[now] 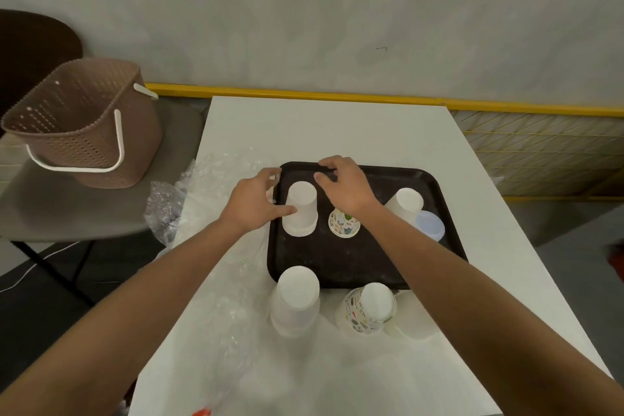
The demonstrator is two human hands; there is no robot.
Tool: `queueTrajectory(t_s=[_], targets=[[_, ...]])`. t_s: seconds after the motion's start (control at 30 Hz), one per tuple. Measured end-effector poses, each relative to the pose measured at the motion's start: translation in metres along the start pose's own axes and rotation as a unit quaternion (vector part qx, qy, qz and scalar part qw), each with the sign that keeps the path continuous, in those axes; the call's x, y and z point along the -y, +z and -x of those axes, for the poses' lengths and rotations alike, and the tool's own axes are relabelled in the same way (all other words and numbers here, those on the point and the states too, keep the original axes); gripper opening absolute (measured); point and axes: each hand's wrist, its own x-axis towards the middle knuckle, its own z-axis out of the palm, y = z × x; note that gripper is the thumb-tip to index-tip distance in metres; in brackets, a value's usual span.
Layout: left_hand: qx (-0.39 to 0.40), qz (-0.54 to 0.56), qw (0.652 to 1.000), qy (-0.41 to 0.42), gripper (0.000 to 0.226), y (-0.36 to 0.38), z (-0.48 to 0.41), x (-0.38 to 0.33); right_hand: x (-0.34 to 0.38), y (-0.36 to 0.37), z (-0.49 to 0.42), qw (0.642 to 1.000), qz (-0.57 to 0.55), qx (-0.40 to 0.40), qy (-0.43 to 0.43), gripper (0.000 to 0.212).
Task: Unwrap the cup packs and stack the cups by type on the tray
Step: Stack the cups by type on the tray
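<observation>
A dark tray [337, 263] lies on the white table [337, 125]. On it stand an upside-down stack of plain white cups [301, 209], a patterned cup [343, 223], a tilted white cup stack [406, 204] and a pale blue piece [431, 224]. My left hand [253, 201] is beside the white stack at its left, thumb touching its side, fingers loosely curled. My right hand [344, 186] hovers behind and right of that stack, fingers bent downward, holding nothing. In front of the tray, on the table, stand another white cup stack [297, 300] and a patterned cup stack [369, 311].
Crumpled clear plastic wrap [209, 199] covers the table's left side and hangs over its edge. A brown perforated basket [84, 125] with a white handle sits on a chair at the left. A yellow rail [304, 94] runs along the wall behind.
</observation>
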Motion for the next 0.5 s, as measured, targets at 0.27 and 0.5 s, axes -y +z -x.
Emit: queueTrajectory(t_s=[0.27, 0.5], targets=[[-0.015, 0.090, 0.995, 0.029, 0.053, -0.016, 0.050, -0.019, 0.011, -0.012, 0.042, 0.996, -0.028, 0.061, -0.051, 0.037], [0.061, 0.136, 0.987, 0.064, 0.053, -0.020, 0.093, -0.023, 0.017, -0.012, 0.075, 0.989, -0.039, 0.118, -0.082, 0.027]])
